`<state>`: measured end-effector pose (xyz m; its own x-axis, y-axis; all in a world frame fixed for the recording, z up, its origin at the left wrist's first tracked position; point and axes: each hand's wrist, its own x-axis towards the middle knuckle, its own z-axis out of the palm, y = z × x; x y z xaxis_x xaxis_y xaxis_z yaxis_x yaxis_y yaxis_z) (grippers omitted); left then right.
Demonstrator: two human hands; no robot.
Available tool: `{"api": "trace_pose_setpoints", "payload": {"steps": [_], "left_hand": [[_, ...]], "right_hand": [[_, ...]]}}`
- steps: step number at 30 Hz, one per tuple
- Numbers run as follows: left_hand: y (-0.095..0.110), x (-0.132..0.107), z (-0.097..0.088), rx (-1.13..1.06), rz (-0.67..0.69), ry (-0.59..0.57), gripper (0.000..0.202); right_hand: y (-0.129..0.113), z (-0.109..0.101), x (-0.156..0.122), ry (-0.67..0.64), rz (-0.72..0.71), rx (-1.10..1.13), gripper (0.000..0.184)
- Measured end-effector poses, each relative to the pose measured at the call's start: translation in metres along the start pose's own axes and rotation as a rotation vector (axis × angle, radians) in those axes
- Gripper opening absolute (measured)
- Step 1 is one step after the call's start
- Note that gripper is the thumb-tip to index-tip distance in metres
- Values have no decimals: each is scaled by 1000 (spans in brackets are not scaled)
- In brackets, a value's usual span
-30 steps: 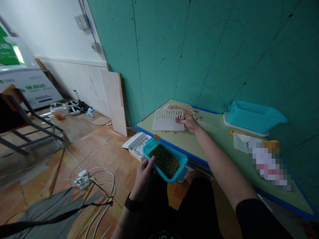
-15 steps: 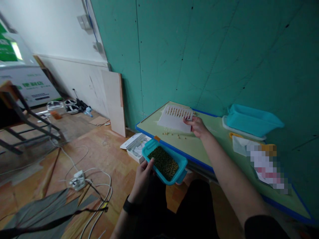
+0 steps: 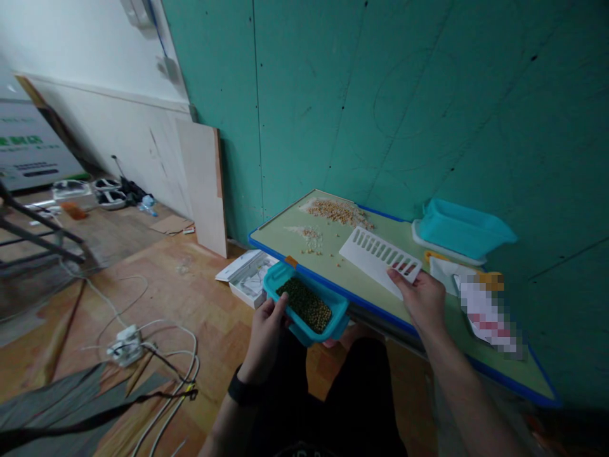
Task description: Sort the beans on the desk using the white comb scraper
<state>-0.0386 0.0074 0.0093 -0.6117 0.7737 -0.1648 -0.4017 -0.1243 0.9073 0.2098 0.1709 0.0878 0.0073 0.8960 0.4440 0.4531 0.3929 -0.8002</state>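
My left hand grips the left rim of a teal plastic container, held just off the table's front edge. Inside lie green beans and, toward the right end, yellowish beans. My right hand is closed on the right end of a flat white slotted scraper, tilted over the table top. On the far left of the table is a pile of yellow beans mixed with white grains, some scattered toward the front edge.
A larger teal bin stands on a white lid at the table's right, beside a partly blurred packet. An open white box sits on the floor below. A power strip and cables lie to the left.
My right hand has moved the scraper right and nearer me, away from the bean pile, which now shows in full. My left hand still holds the container. The view has shifted slightly.
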Motion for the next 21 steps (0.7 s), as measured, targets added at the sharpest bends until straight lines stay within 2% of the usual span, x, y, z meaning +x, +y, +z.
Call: {"api": "trace_pose_setpoints", "payload": {"steps": [5,10,13,17,21], "left_hand": [[6,-3,1,-12,0,-14,46],[1,1,0,-41,-10,-26,44],[-3,6,-4,-44,-14,-29,43],[1,9,-11,-44,-18,-29,44],[11,10,-14,-43,4,-18,41]], "right_hand": [[-22,-2,-35,-14,-55,-69,31],[-42,4,-64,-71,-135,-61,25],[-42,8,-56,-35,-128,-28,26],[-25,15,-25,100,-82,-67,35],[-11,27,-3,65,-85,-15,41]]}}
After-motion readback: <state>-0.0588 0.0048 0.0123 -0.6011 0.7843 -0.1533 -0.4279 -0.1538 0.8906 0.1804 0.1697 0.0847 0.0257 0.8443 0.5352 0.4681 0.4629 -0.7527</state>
